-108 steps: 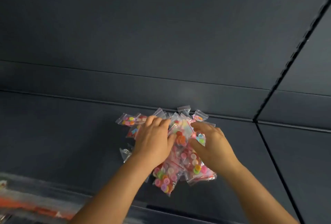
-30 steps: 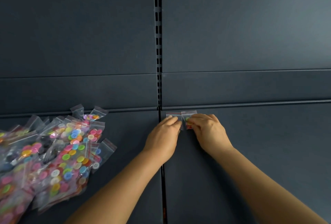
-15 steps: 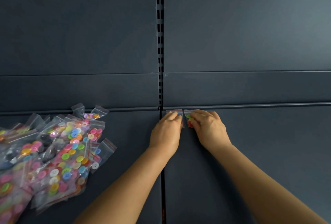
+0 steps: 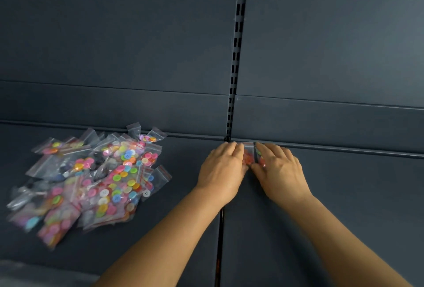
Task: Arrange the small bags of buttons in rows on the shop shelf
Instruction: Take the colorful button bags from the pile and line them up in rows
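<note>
Two small bags [image 4: 249, 154] of buttons lie side by side at centre frame, against the dark shelf's [image 4: 344, 195] back edge — the left hand [image 4: 221, 170] and right hand [image 4: 281, 172] press them flat with straight fingers. A heap of button bags [image 4: 96, 178] sits at left.

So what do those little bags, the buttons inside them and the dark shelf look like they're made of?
The bags in the pile look like thin clear plastic film: see-through, glossy, crinkled, with red zip strips. The buttons seem glossy moulded plastic, bright and evenly coloured. The shelf looks like matt dark painted metal, though that is less certain.
</note>
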Available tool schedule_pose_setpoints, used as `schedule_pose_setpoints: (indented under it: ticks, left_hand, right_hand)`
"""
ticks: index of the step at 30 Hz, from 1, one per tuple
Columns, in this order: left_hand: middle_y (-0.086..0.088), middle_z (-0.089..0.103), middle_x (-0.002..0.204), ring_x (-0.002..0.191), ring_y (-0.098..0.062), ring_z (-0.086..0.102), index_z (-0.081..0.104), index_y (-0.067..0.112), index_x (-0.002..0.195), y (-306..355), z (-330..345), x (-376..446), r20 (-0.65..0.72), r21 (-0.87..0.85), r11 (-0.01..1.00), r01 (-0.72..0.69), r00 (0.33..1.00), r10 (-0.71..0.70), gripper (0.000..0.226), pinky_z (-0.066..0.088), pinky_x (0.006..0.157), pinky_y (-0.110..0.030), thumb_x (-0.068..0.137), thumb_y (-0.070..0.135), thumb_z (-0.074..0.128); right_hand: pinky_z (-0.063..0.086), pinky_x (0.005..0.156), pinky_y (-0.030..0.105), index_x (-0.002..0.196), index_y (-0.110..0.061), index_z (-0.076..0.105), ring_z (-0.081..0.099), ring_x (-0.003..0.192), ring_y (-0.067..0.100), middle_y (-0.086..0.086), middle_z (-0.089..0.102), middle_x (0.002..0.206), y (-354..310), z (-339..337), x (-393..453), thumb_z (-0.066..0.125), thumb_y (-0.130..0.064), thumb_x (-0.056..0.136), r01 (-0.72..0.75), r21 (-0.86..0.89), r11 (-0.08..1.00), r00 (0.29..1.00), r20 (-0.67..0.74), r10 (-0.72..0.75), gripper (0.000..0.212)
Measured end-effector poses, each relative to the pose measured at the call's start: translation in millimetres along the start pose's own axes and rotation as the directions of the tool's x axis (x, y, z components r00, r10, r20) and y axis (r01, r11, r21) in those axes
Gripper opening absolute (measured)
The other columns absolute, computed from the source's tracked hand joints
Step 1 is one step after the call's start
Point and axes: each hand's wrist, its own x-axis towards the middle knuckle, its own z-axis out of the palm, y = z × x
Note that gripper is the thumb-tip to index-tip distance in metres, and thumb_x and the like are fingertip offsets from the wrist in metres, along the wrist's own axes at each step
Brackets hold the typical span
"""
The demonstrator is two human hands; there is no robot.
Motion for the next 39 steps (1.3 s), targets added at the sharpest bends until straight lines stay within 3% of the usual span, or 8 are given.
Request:
schedule_pose_setpoints:
  ticks: [4, 11, 20, 25, 32, 39]
  left_hand:
    - [-0.002, 0.043, 0.141, 0.131, -0.02, 0.036, 0.036, 0.015, 0.142, -18.1, -23.4, -28.7, -0.061, 0.051, 0.998, 0.036, 0.998, -0.032, 0.051, 0.028, 0.107, -0.03, 0.095, 0.034, 0.048]
    - [0.003, 0.036, 0.146, 0.135, -0.016, 0.03, 0.03, 0.021, 0.145, -68.5, -56.5, -83.3, -0.106, 0.099, 0.983, 0.154, 0.984, -0.144, 0.054, 0.026, 0.108, -0.027, 0.096, 0.039, 0.045]
    - [0.004, 0.03, 0.151, 0.139, -0.014, 0.023, 0.022, 0.023, 0.148, -141.7, -80.7, -135.8, -0.12, 0.107, 0.958, 0.267, 0.96, -0.254, 0.058, 0.019, 0.113, -0.028, 0.096, 0.043, 0.04]
    - [0.001, 0.035, 0.148, 0.135, -0.017, 0.029, 0.025, 0.019, 0.146, -168.4, -81.3, -149.9, -0.119, 0.107, 0.936, 0.335, 0.939, -0.322, 0.06, 0.023, 0.111, -0.029, 0.095, 0.046, 0.039]
    - [0.006, 0.053, 0.131, 0.122, -0.014, 0.042, 0.039, 0.025, 0.139, -180.1, -78.0, -152.0, -0.116, 0.005, 0.961, 0.276, 0.955, -0.273, 0.054, 0.03, 0.104, -0.028, 0.09, 0.043, 0.052]
    - [0.008, 0.063, 0.11, 0.11, -0.014, 0.05, 0.051, 0.025, 0.13, -185.5, -85.3, -147.0, -0.166, -0.209, 0.934, 0.289, 0.931, -0.325, 0.051, 0.042, 0.095, -0.031, 0.083, 0.037, 0.066]
  right_hand:
    - [0.026, 0.109, 0.034, 0.143, -0.024, 0.032, 0.032, 0.134, 0.019, -0.005, 0.036, 0.147, -26.5, -2.8, -9.5, 0.046, -0.044, 0.092, 0.117, -0.001, 0.993, 0.992, 0.043, -0.117, 0.056]
    - [0.017, 0.114, 0.034, 0.146, -0.023, 0.024, 0.027, 0.137, 0.017, -0.006, 0.03, 0.149, -89.5, 0.7, -20.1, 0.043, -0.05, 0.093, 0.278, 0.055, 0.959, 0.957, 0.066, -0.281, 0.063]
    - [0.02, 0.112, 0.031, 0.144, -0.025, 0.028, 0.03, 0.135, 0.017, -0.006, 0.034, 0.147, -166.3, 24.7, -22.1, 0.043, -0.046, 0.094, 0.345, 0.132, 0.929, 0.929, 0.095, -0.358, 0.056]
    - [0.031, 0.107, 0.031, 0.139, -0.024, 0.039, 0.04, 0.127, 0.019, -0.005, 0.046, 0.138, -196.5, 45.1, -22.5, 0.045, -0.045, 0.093, 0.285, 0.209, 0.935, 0.941, 0.125, -0.315, 0.05]
    - [0.037, 0.1, 0.029, 0.12, -0.023, 0.06, 0.048, 0.116, 0.021, -0.002, 0.057, 0.125, -214.4, 64.5, -21.7, 0.052, -0.037, 0.092, 0.182, 0.279, 0.943, 0.967, 0.124, -0.223, 0.033]
    - [0.036, 0.071, 0.025, 0.108, -0.015, 0.059, 0.051, 0.091, 0.025, -0.001, 0.056, 0.089, -225.5, 66.7, -12.9, 0.059, -0.031, 0.086, -0.003, 0.397, 0.918, 0.993, 0.112, -0.045, 0.027]
